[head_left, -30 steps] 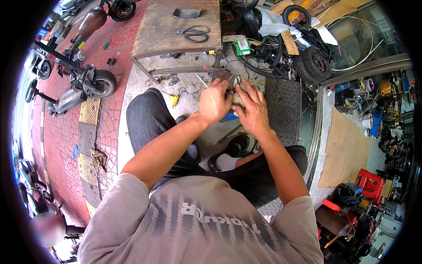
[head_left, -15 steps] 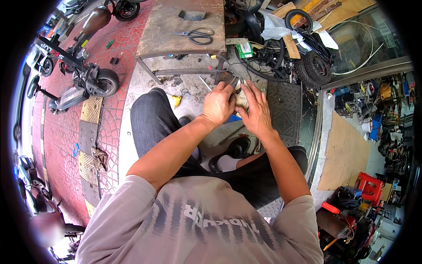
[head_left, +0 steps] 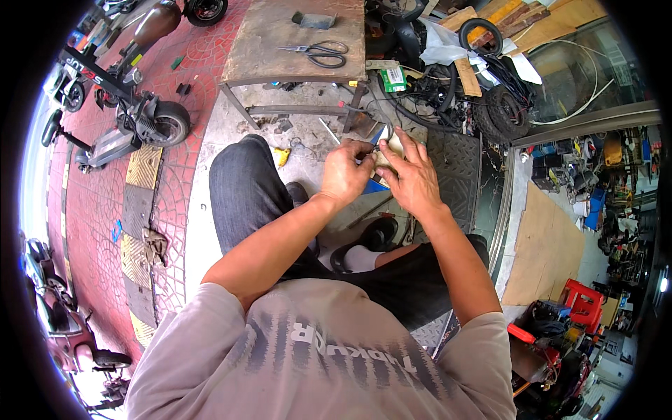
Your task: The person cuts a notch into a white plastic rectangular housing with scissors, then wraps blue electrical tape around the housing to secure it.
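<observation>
Both my hands are close together in front of my knees, at a pale cream block-like piece [head_left: 394,146] with a blue item [head_left: 376,186] below it. My left hand [head_left: 344,172] is closed, thumb and fingers pinched at a small dark part by the piece's left side; the fingers hide most of it. My right hand [head_left: 414,175] lies over the piece's right side, holding it between thumb and fingers. A grey cable [head_left: 389,126] rises from behind the piece toward the table.
Ahead stands a worn wooden table [head_left: 262,42] with black-handled scissors [head_left: 325,54] and a small grey tray [head_left: 315,20]. A yellow tool [head_left: 282,155] lies on the floor by my left knee. Tyres and cables [head_left: 500,108] are heaped at the far right. An electric scooter [head_left: 129,129] stands left.
My left hand has shifted slightly down and its fingertips now pinch at the piece's left side. My right hand stays on the piece, and the view has shifted a little.
</observation>
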The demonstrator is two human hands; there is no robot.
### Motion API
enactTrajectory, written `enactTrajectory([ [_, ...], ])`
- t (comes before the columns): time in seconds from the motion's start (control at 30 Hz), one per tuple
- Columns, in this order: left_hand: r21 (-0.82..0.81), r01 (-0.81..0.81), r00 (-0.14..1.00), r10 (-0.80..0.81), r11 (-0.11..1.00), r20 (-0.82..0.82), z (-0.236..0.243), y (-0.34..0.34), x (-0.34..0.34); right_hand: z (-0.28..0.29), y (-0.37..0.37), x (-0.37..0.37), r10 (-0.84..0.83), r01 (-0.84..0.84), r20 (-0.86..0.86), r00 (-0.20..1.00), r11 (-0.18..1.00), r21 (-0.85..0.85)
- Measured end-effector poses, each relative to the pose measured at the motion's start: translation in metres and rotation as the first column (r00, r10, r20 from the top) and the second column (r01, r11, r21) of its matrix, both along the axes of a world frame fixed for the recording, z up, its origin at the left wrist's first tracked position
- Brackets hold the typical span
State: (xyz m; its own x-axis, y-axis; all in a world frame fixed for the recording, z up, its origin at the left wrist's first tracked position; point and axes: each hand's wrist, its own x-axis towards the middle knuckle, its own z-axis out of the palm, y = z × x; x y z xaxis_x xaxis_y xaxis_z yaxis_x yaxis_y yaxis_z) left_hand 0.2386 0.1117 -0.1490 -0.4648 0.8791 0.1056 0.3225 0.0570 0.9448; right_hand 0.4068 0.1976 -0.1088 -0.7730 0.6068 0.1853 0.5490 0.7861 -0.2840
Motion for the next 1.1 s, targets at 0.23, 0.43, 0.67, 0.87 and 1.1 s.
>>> enactTrajectory([
  [0.23,0.025,0.013,0.999,-0.012,1.0,-0.053,0.001,0.002,0.001,0.0,-0.002,-0.002,0.017,-0.017,-0.03,0.999,1.0,0.001],
  [0.43,0.039,0.024,0.998,-0.022,0.999,-0.065,-0.01,0.005,0.001,0.002,-0.002,-0.002,0.016,-0.017,0.015,1.0,0.999,0.027],
  [0.67,0.101,0.015,0.976,0.007,0.995,-0.216,-0.012,0.003,0.002,-0.004,-0.002,0.001,-0.014,0.014,0.025,1.0,1.0,0.008],
  [0.87,0.063,0.041,0.969,-0.025,0.997,-0.245,-0.01,-0.002,-0.002,-0.015,-0.007,0.001,0.016,-0.011,-0.105,0.994,0.999,0.045],
  [1.1,-0.048,0.048,0.994,-0.053,0.998,-0.097,0.001,0.002,-0.01,-0.013,-0.009,0.001,-0.027,0.022,-0.212,0.977,0.999,-0.025],
])
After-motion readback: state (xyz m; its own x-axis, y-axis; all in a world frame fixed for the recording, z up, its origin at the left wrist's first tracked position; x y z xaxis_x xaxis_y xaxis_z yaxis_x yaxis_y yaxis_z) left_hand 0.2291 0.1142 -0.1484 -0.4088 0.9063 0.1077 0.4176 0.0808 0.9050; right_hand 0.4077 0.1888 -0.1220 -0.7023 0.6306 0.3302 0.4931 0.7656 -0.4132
